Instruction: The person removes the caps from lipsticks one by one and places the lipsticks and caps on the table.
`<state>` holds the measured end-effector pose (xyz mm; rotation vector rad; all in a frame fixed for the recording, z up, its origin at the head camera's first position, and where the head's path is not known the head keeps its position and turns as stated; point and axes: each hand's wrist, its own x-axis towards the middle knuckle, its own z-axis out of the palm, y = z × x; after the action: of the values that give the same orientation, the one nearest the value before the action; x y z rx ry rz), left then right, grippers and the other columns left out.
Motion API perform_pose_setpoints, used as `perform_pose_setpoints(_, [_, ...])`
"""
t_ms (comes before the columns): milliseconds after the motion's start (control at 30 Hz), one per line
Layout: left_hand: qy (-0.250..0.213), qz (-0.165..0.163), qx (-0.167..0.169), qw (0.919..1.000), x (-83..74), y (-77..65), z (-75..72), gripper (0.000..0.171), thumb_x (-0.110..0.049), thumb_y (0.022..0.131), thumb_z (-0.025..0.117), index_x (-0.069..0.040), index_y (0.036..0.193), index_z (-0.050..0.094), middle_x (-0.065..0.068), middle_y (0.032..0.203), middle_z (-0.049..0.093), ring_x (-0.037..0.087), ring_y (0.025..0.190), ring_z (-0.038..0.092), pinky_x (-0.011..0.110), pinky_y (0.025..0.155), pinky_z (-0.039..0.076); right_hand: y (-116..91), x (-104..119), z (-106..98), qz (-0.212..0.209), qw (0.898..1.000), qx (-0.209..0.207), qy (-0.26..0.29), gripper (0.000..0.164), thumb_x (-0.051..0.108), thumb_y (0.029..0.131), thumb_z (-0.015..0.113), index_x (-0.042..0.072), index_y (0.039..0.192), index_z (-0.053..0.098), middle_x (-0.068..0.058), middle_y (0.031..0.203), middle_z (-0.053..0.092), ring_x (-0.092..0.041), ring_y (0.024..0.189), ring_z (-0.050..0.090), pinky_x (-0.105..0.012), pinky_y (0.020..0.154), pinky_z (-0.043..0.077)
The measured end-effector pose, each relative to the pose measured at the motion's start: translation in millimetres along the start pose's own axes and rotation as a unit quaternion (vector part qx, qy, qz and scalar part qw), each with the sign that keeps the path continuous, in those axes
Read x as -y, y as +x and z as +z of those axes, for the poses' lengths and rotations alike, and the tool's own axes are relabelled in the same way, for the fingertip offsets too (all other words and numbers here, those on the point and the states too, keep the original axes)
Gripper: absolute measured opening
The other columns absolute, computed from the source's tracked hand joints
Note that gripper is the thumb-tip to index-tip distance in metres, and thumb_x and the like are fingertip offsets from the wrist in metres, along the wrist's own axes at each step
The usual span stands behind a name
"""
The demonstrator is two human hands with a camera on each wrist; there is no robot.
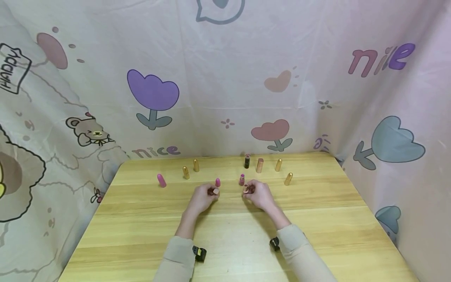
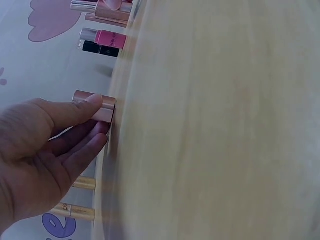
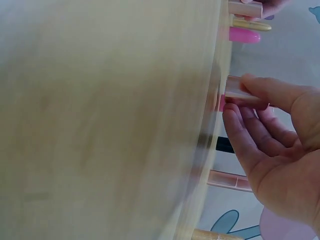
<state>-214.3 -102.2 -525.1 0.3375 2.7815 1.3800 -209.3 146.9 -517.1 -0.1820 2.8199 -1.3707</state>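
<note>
My left hand (image 1: 204,198) pinches a rose-gold lipstick cap (image 2: 106,111) between thumb and fingers, upright and close over the table. Opposite it, my right hand (image 1: 260,194) pinches a rose-gold lipstick tube (image 3: 238,90), its open top showing in the head view. Just beyond the left fingers stands a bright pink lipstick cap (image 1: 217,182). A pink lipstick tube (image 1: 242,179) with a silvery top is right behind the right fingers. A gap of bare wood lies between the two hands.
Left on the wooden table (image 1: 229,235) stand a pink cap (image 1: 161,180) and two gold bullet-shaped pieces (image 1: 186,172). Back right are a black lipstick tube (image 1: 247,161), a rose-gold one (image 1: 260,165) and two gold ones (image 1: 278,165). A printed cloth (image 1: 225,78) hangs behind.
</note>
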Motion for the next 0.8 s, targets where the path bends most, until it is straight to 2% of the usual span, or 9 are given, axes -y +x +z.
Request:
perform_pose_setpoints(200, [-0.004,0.000,-0.001,1.0000,1.3,-0.5,0.8,0.024,0.004,0.086,0.080,0.003,0.108,0.073,0.011,0.099,0.073,0.021,0.090,0.068,0.039,0.085,0.062,-0.2,-0.5,0.9,-0.001,1.000,0.010,-0.007,0.027,-0.005,0.078,0.086,0.002,0.099,0.070,-0.002,0.084,0.070,-0.014,0.076,0.065,-0.025,0.067,0.060])
perform_pose_setpoints(533, [-0.018,-0.009,0.002,0.9998,2.2,-1.2,0.4,0.029,0.006,0.084,0.081,0.003,0.111,0.071,0.011,0.101,0.072,0.022,0.091,0.068,0.038,0.086,0.062,0.8,0.6,0.8,-0.003,1.000,0.010,-0.024,0.025,-0.004,0.078,0.086,0.002,0.097,0.071,-0.001,0.083,0.070,-0.013,0.077,0.066,-0.027,0.070,0.060])
perform_pose_setpoints(667, [-0.041,-0.021,0.002,0.9989,2.7,-4.0,-1.6,0.034,0.009,0.084,0.079,0.005,0.116,0.069,0.014,0.106,0.072,0.026,0.096,0.069,0.040,0.090,0.062,0.9,0.2,1.0,-0.001,1.000,0.011,-0.023,0.025,-0.005,0.078,0.086,0.003,0.097,0.071,-0.001,0.083,0.070,-0.013,0.077,0.065,-0.026,0.070,0.060])
perform_pose_setpoints(800, [-0.080,-0.041,-0.021,0.9957,3.4,-8.6,-7.0,0.039,0.009,0.085,0.077,0.006,0.122,0.066,0.018,0.114,0.071,0.031,0.103,0.069,0.041,0.095,0.061,0.5,0.1,0.9,-0.002,1.000,0.012,-0.024,0.025,-0.005,0.078,0.086,0.002,0.097,0.071,-0.002,0.083,0.071,-0.014,0.077,0.066,-0.026,0.070,0.061])
